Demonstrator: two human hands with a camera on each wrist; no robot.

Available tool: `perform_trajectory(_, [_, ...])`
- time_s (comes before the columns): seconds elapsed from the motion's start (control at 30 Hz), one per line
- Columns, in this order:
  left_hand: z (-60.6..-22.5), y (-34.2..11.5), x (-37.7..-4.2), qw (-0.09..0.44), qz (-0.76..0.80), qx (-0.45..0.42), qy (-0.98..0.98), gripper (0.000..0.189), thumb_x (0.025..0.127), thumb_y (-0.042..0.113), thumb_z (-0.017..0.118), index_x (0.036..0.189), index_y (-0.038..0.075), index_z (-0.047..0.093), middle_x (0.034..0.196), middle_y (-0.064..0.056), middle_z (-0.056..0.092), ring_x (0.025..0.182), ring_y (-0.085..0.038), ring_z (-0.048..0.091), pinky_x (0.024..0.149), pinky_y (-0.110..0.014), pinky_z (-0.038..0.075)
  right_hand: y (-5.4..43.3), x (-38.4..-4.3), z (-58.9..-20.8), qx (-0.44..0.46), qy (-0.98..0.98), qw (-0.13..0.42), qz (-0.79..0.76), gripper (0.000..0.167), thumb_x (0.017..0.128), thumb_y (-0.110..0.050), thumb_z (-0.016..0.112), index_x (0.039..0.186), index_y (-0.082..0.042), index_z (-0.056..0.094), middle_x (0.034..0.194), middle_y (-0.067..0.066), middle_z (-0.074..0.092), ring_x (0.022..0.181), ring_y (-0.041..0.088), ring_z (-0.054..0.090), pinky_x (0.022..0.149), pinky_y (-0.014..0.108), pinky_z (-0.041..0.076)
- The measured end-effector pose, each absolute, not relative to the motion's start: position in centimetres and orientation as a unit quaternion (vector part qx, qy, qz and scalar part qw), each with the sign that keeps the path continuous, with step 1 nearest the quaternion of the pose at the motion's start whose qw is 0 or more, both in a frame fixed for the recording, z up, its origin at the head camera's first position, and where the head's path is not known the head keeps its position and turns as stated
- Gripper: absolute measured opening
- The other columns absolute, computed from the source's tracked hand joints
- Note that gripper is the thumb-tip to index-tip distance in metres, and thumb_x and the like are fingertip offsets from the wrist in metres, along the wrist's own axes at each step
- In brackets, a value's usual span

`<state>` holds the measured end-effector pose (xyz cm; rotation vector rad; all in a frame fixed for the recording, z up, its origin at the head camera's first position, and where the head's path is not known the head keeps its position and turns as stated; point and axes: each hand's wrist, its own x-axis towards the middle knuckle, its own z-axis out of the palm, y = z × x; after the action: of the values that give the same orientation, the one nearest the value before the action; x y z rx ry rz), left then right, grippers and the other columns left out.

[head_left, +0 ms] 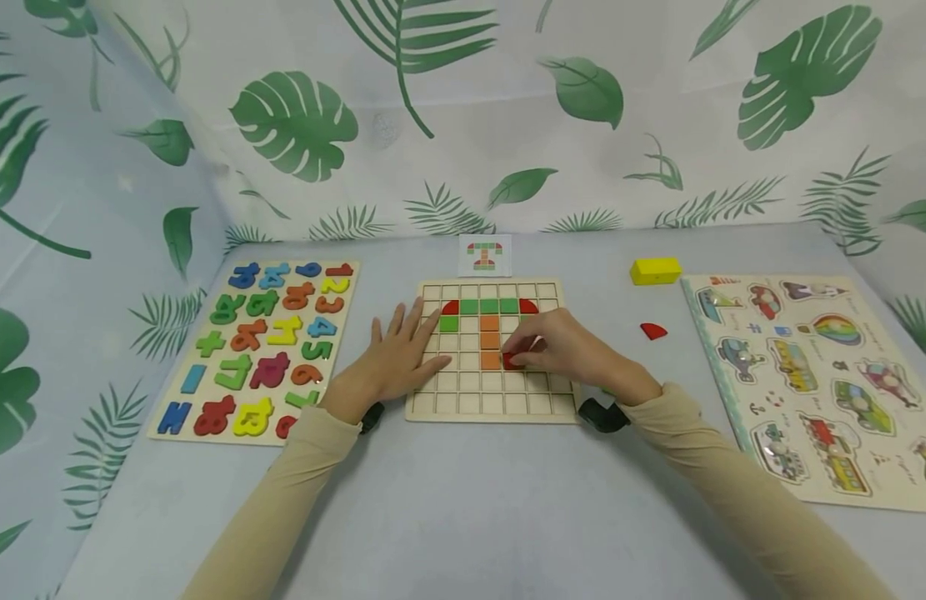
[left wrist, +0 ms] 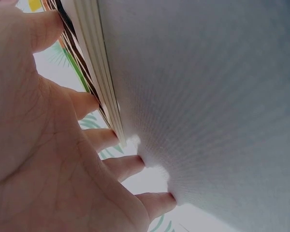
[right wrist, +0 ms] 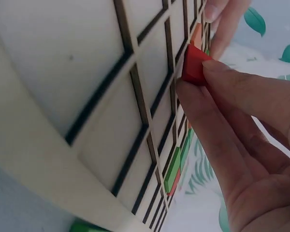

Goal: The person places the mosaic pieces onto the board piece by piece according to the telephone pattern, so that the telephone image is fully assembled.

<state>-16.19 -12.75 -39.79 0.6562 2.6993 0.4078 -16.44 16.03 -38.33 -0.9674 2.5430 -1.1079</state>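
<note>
A wooden grid board [head_left: 447, 404] lies in the middle of the table. My right hand [head_left: 563, 346] pinches a red piece [right wrist: 194, 65] between thumb and fingers, low over a cell just right of the lowest orange square [head_left: 490, 360]. With fingers spread, my left hand [head_left: 395, 358] rests at the board's left edge, thumb and some fingertips on it. Green squares [head_left: 489, 306] fill part of an upper row between two rounded red pieces [head_left: 451, 307]. Another green square [head_left: 449, 323] sits below the left red one, and orange squares run down the centre.
Behind the board stands a pattern card [head_left: 485, 255]. A number puzzle [head_left: 241, 333] lies left, a vehicle picture puzzle [head_left: 815, 392] right. Between board and right puzzle are a yellow block [head_left: 655, 272] and a loose red quarter-round piece [head_left: 653, 332]. Something green [right wrist: 87, 227] lies beside the board's edge.
</note>
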Motion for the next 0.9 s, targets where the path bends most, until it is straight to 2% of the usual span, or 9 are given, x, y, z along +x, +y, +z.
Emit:
perform_trajectory(0.37, [-39.9,-12.6,-16.3,0.167,0.142,0.227,0.949,0.081,0.110,0.051,0.044,0.170,0.010,0.007,0.174,-0.021,-0.007,0.158,-0.046,-0.008,0.120,-0.073,-0.003,15.7,-16.3,-38.1,-0.332,0.874,0.079,-0.346,0.016,0.086,0.003,0.084,0.101,0.002,0.082,0.095,0.008,0.079,0.085,0.018,0.071,0.076,0.030,0.059])
perform_trajectory(0.9, [-40.0,-12.8,-16.4,0.165,0.141,0.230,0.949,0.081,0.111,0.052,0.043,0.170,0.010,0.007,0.174,-0.021,-0.008,0.158,-0.046,-0.008,0.119,-0.073,-0.003,14.8,-16.3,-37.7,-0.330,0.892,0.072,-0.300,0.013,0.085,0.005,0.084,0.097,0.005,0.082,0.093,0.012,0.078,0.084,0.022,0.071,0.073,0.032,0.060])
